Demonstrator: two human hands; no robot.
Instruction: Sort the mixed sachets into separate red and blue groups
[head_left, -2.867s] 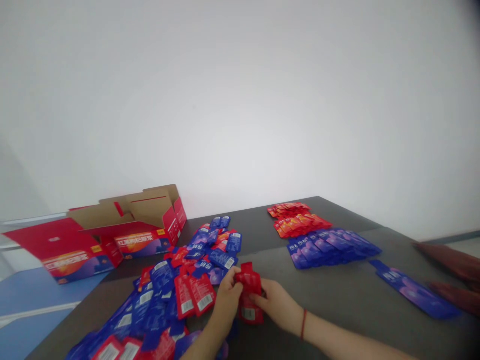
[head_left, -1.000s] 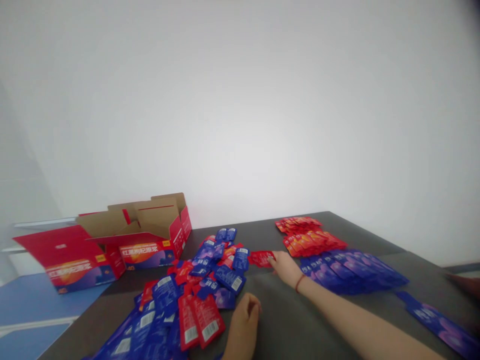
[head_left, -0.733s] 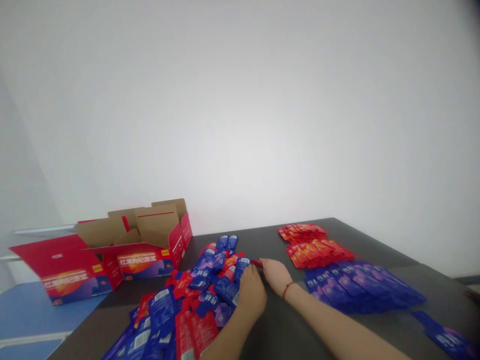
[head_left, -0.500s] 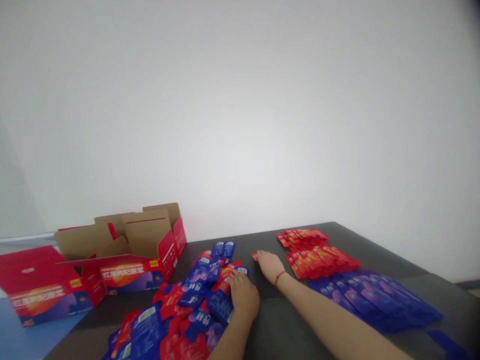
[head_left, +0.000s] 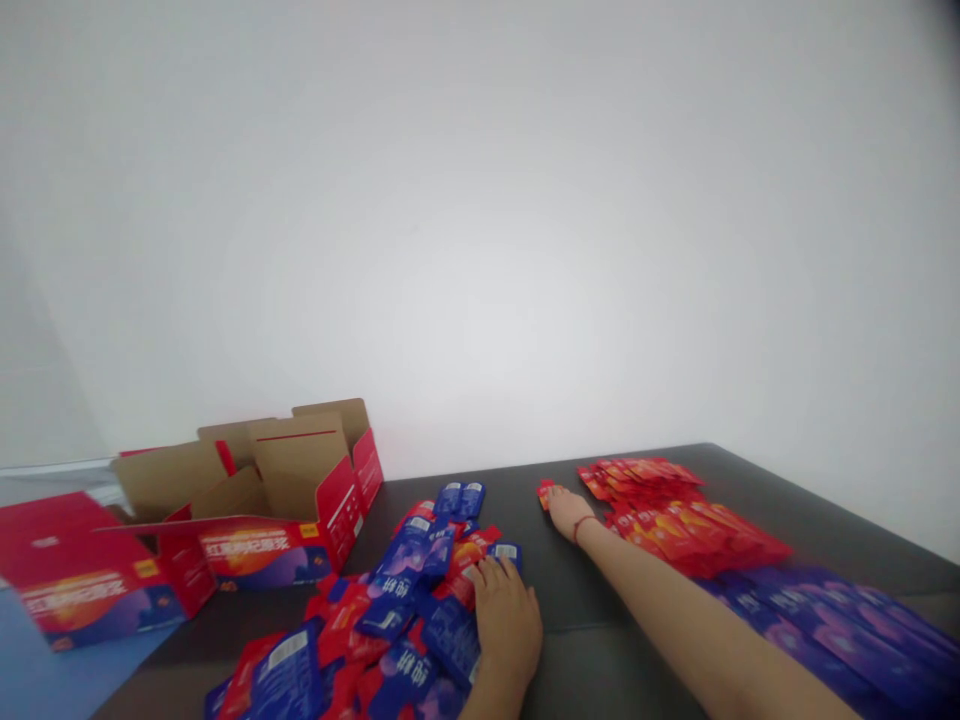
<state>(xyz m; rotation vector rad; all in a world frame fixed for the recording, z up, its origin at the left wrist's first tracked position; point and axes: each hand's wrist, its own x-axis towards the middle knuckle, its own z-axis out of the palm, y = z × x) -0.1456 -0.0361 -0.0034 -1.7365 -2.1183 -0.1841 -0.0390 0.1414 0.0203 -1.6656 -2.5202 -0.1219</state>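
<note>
The left hand [head_left: 506, 625] is lying open, its fingers [head_left: 491, 578] spread on slippery, floppy sachets [head_left: 405, 600]; the right hand [head_left: 568, 512] is touching a red sachet [head_left: 544, 495], its grip unclear, and that sachet is best taken by its edge.

We see the left hand [head_left: 508, 620] resting flat on a heap of blue and red sachets [head_left: 405, 610], the right hand [head_left: 568, 510] at a small red sachet [head_left: 545, 495], beside neat rows of red sachets [head_left: 675, 515], with an open red carton [head_left: 300, 500] at far left.

Bare right arm [head_left: 690, 620] wearing a thin red string bracelet [head_left: 581, 528]
</note>
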